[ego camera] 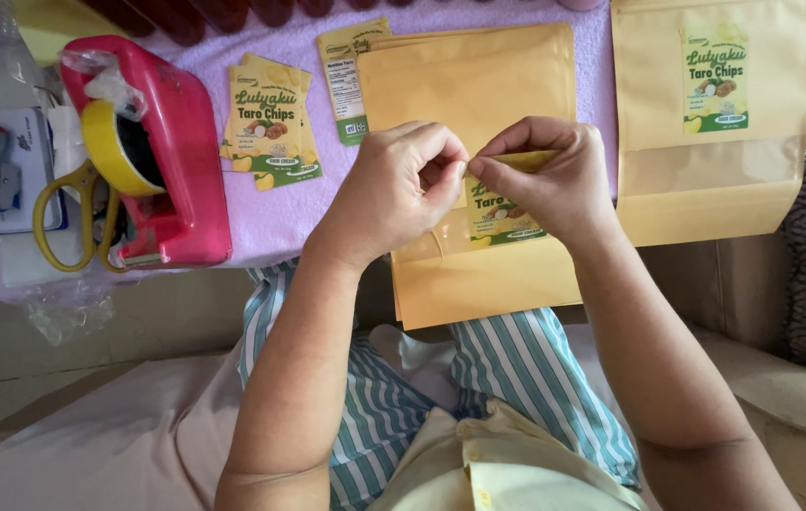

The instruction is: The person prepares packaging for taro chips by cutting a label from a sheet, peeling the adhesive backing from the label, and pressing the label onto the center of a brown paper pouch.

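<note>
Lilac cloth [261,222] covers the work surface. Head view: stack of tan pouches [464,85] at centre, taken as landmark. Over its lower half, left hand [398,189] and right hand [550,175] both pinch 1 yellow sticker label [498,210] at its top edge. Left of stack: loose labels [271,123], then red tape dispenser [162,151] and yellow scissors [67,222]. Right of stack: 1 labelled pouch [710,123].
</note>
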